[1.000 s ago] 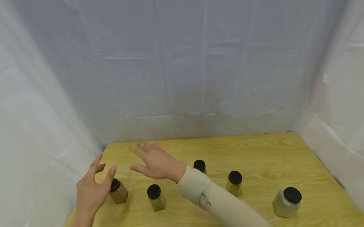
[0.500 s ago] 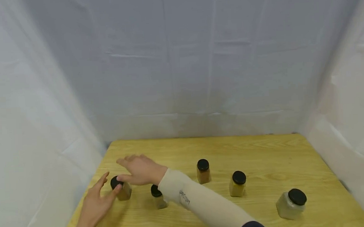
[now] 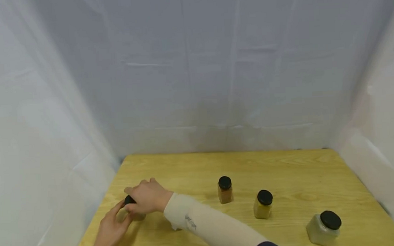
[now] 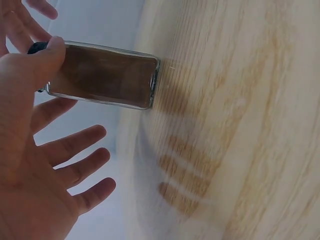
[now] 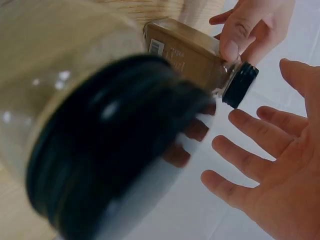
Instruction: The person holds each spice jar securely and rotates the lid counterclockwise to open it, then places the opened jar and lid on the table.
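- White sheeting (image 3: 208, 71): we see it beyond and beside the fingers of both hands.
- Wood-grained table (image 3: 285, 170): we find its surface below all the fingers.
- Pale sleeve (image 3: 208, 221): we trace it back from the right fingers, along the forearm.
- Right hand (image 3: 147, 196): we observe straight, spread fingers around the black lid, apart from it in the right wrist view and holding nothing.
- Left hand (image 3: 110, 227): we note three straight, spread fingers, with thumb and index finger on opposite sides of the brown jar's neck; we cannot tell whether they grip it.
- Wide jar (image 3: 321, 230): we place it farthest right of the fingers.
- Pale jar (image 5: 65, 55): we locate it near the right fingers, mostly behind the sleeve in the head view.
- Brown jar (image 4: 105, 75): we locate it upright, between left thumb and index finger.
- Yellow jar (image 3: 262, 208): well right of our right fingers.
- Orange jar (image 3: 225, 195): between those fingers and the yellow jar.
- Black lid (image 5: 241, 85): on the brown jar, among the right fingers.
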### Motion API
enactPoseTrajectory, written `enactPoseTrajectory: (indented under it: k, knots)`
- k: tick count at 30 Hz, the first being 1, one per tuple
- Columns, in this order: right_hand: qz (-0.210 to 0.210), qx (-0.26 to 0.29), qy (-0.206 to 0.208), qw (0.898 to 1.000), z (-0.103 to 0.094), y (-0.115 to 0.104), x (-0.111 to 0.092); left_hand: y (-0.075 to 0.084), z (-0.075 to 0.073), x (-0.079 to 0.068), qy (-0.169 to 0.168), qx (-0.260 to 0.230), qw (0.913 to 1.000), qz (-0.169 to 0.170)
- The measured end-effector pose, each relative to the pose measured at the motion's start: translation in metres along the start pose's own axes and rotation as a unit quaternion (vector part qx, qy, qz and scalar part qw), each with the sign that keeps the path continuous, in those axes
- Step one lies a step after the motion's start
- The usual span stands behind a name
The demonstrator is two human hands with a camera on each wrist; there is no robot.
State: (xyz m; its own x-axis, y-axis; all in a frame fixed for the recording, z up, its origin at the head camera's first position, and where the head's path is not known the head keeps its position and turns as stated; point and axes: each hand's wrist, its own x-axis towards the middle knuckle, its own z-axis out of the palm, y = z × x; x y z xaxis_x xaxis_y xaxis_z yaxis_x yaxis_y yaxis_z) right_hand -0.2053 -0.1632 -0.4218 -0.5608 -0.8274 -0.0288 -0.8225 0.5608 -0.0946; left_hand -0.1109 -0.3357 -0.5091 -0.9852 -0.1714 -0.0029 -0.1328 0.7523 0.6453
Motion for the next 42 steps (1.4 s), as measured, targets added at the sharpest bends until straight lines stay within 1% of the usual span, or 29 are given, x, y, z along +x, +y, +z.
enactPoseTrajectory:
  k: [7,11,18,20,25,27,29,32,34,37,40,42]
  knots:
    - [0.030,-0.044,0.008,0.999,0.006,-0.004,0.005,0.002,0.006,0.006,-0.001,-0.016,0.9998,0.011]
    - [0.044,-0.053,0.011,0.998,0.008,-0.005,0.007,0.003,0.009,0.006,0.002,-0.017,0.9998,0.011]
    - [0.052,-0.071,0.014,0.996,0.013,-0.007,0.010,0.006,0.014,0.006,0.029,-0.008,0.9989,0.035]
    - [0.052,-0.076,0.015,0.996,0.013,-0.007,0.011,0.007,0.015,0.006,0.033,-0.006,0.9988,0.036]
    - [0.052,-0.070,0.013,0.996,0.013,-0.008,0.012,0.006,0.014,0.006,0.038,0.002,0.9986,0.036]
    - [0.051,-0.064,0.011,0.997,0.013,-0.007,0.012,0.006,0.013,0.005,0.033,0.003,0.9990,0.030]
    - [0.050,-0.058,0.009,0.997,0.012,-0.006,0.011,0.006,0.012,0.004,0.022,0.001,0.9996,0.015]
    - [0.050,-0.054,0.008,0.997,0.013,-0.002,0.011,0.006,0.009,0.002,0.016,0.001,0.9999,0.000]
    - [0.051,-0.059,0.007,0.997,0.013,0.000,0.010,0.006,0.008,0.001,0.020,0.005,0.9998,0.003]
    - [0.050,-0.065,0.007,0.997,0.012,0.005,0.010,0.006,0.008,0.000,0.038,0.009,0.9990,0.021]
    - [0.042,-0.053,0.007,0.998,0.010,0.009,0.010,0.005,0.007,0.001,0.051,0.015,0.9979,0.036]
    - [0.034,-0.043,0.003,0.998,0.009,0.010,0.009,0.005,0.007,0.001,0.050,0.013,0.9979,0.039]
